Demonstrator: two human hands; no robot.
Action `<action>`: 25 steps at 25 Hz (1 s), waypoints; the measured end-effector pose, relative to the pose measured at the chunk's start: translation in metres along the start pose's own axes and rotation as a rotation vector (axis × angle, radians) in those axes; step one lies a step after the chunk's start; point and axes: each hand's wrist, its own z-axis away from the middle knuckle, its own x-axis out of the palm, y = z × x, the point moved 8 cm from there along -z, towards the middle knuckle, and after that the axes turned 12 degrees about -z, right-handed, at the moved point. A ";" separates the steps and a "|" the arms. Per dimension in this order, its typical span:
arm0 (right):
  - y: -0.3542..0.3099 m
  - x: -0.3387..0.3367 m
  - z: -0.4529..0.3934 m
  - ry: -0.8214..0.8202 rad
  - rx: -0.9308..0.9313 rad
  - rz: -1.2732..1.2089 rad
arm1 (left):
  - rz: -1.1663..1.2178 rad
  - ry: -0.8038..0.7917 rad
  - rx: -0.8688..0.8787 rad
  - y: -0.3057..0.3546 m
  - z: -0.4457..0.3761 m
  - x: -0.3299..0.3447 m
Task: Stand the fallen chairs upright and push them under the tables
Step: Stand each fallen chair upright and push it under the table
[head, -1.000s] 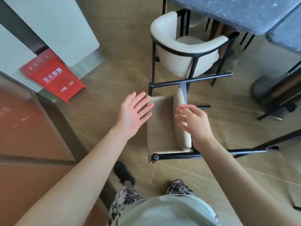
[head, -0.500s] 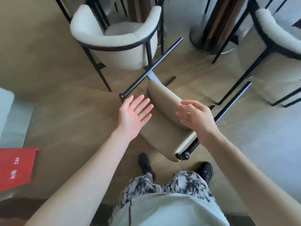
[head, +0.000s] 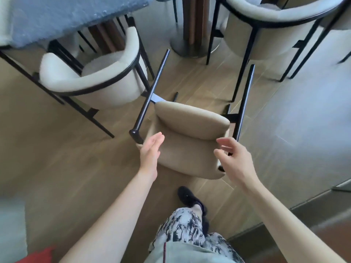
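A fallen chair [head: 188, 141] with beige cushions and black metal legs lies on the wooden floor in front of me, its legs pointing away toward the tables. My left hand [head: 151, 152] is at the chair's left edge with fingers straight; whether it touches is unclear. My right hand [head: 234, 158] hovers at the chair's right edge beside a black leg, fingers loosely bent, holding nothing.
An upright white armchair [head: 91, 80] stands at the left under a blue-grey table [head: 62, 18]. Another white armchair [head: 275, 25] stands at the top right beside a round table pedestal [head: 193, 35]. My shoe [head: 190, 198] is just behind the fallen chair.
I have stepped around the fallen chair, so it now lies straight ahead with legs pointing away. Both hands have come down to its left and right edges.
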 end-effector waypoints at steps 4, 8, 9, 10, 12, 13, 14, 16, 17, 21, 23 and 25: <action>0.071 0.021 0.015 0.108 0.054 0.069 | -0.126 0.040 0.091 -0.040 -0.014 -0.016; 0.117 0.046 0.015 0.148 0.082 0.087 | -0.244 -0.081 0.097 -0.086 -0.034 -0.017; 0.131 0.052 0.011 0.179 0.114 0.069 | -0.252 -0.130 0.073 -0.100 -0.042 -0.015; 0.151 0.064 0.004 0.210 0.164 0.046 | -0.260 -0.166 0.035 -0.119 -0.055 -0.016; 0.186 0.085 0.000 0.233 0.258 -0.017 | -0.273 -0.185 -0.021 -0.151 -0.066 -0.022; 0.208 0.101 -0.005 0.244 0.314 -0.047 | -0.271 -0.200 -0.061 -0.172 -0.076 -0.026; 0.232 0.116 -0.013 0.260 0.366 -0.073 | -0.261 -0.198 -0.111 -0.194 -0.088 -0.030; 0.271 0.142 -0.030 0.311 0.439 -0.161 | -0.228 -0.164 -0.199 -0.229 -0.114 -0.034; 0.294 0.158 -0.041 0.342 0.470 -0.205 | -0.218 -0.165 -0.220 -0.248 -0.130 -0.034; 0.392 0.219 -0.086 0.400 0.605 -0.442 | -0.108 -0.148 -0.340 -0.327 -0.204 -0.030; 0.439 0.248 -0.106 0.401 0.675 -0.648 | -0.003 -0.105 -0.412 -0.367 -0.240 -0.029; 0.486 0.272 -0.123 0.413 0.757 -0.810 | 0.048 -0.081 -0.463 -0.409 -0.271 -0.023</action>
